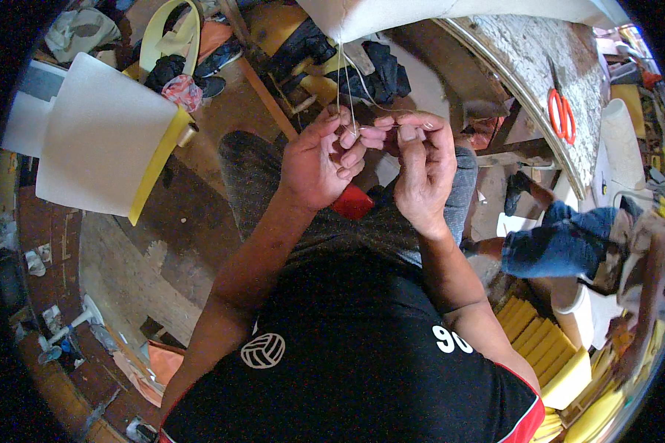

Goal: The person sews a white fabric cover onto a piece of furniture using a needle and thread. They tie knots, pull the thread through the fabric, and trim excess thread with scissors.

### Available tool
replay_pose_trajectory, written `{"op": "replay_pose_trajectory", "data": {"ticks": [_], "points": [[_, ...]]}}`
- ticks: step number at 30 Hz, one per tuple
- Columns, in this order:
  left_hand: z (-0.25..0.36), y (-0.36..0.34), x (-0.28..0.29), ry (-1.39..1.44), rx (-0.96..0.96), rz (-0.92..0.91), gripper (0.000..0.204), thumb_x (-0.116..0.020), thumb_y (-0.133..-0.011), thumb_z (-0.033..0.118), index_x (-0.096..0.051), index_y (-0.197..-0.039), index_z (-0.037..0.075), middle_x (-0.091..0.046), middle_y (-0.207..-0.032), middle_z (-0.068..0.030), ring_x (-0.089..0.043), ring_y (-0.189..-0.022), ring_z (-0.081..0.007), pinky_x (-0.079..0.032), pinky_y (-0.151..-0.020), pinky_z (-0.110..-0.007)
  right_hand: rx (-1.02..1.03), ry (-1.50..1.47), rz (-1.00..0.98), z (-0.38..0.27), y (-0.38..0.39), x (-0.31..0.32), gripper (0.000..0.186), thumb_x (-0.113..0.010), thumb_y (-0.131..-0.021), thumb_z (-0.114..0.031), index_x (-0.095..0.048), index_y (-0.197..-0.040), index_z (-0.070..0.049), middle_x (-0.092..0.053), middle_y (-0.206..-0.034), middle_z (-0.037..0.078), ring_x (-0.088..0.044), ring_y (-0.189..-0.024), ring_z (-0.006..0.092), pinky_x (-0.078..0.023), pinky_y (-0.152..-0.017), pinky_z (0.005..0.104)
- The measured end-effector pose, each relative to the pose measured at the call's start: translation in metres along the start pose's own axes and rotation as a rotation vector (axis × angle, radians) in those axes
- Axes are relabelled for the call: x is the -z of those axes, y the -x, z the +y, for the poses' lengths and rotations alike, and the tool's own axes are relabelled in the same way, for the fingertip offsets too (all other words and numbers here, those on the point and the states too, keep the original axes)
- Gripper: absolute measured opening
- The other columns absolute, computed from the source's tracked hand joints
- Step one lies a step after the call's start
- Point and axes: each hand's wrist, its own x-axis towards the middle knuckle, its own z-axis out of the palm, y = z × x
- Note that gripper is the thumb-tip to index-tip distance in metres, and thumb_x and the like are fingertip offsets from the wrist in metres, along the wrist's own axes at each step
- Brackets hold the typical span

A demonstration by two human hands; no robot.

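Note:
Pale threads [339, 74] hang from the edge of a white sheet of material [436, 9] at the top and run down to my hands. My left hand [319, 159] is closed, pinching a thread between thumb and fingers, its other fingers curled. Close beside it, my right hand [425, 166] grips a thread between thumb and fingertips, and this strand loops back up toward the sheet. The fingertips of both hands nearly meet above my lap. Whether a needle is on the thread is too small to tell. Something red [353, 203] lies below my hands.
Scissors with red-orange handles [561, 118] lie on a worn tabletop [521, 55] at the right. A person in denim shorts [561, 240] is beyond it. A yellow-edged white panel [100, 136] stands left. Yellow ribbed pieces [536, 336] are piled lower right; dark cloth scraps [384, 70] lie ahead.

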Motion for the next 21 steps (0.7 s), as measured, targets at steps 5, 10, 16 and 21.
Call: {"op": "replay_pose_trajectory", "data": {"ticks": [5,10,16,21], "points": [[0.001,0.0,0.002,-0.068,-0.028,-0.008,0.012,-0.05,-0.103,0.021,-0.053,-0.1,0.009,-0.056,-0.08,-0.0031,-0.052,-0.059,-0.0146,-0.043,-0.048,-0.026,0.068,0.056,-0.037,0.004,0.001,0.002,0.011,-0.046,-0.106,-0.006,-0.052,-0.111,0.001,-0.067,-0.104,0.016,-0.072,-0.092,0.0227,-0.059,-0.082,0.0345],[0.001,0.006,-0.009,-0.164,-0.057,0.065,0.015,-0.052,-0.102,0.025,-0.052,-0.1,0.01,-0.057,-0.084,-0.0059,-0.052,-0.059,-0.0136,-0.041,-0.049,-0.025,0.117,0.16,-0.031,0.006,0.002,0.005,0.01,-0.05,-0.103,-0.004,-0.056,-0.108,0.001,-0.069,-0.101,0.016,-0.071,-0.091,0.0199,-0.058,-0.08,0.0324],[-0.001,0.006,-0.005,-0.257,-0.096,0.085,0.015,-0.056,-0.1,0.027,-0.053,-0.102,0.013,-0.057,-0.086,-0.0064,-0.052,-0.063,-0.0141,-0.038,-0.049,-0.025,0.118,0.36,-0.083,0.002,0.001,0.008,0.008,-0.056,-0.101,-0.005,-0.059,-0.105,0.001,-0.071,-0.096,0.012,-0.07,-0.088,0.0169,-0.056,-0.08,0.0294],[0.0,0.009,-0.004,-0.169,-0.061,0.088,0.014,-0.057,-0.1,0.026,-0.054,-0.103,0.012,-0.056,-0.085,-0.0032,-0.052,-0.063,-0.0145,-0.039,-0.049,-0.026,-0.019,0.067,-0.009,0.001,-0.003,0.001,0.012,-0.054,-0.104,-0.008,-0.061,-0.107,0.002,-0.071,-0.098,0.011,-0.07,-0.089,0.0165,-0.056,-0.082,0.03]]}}
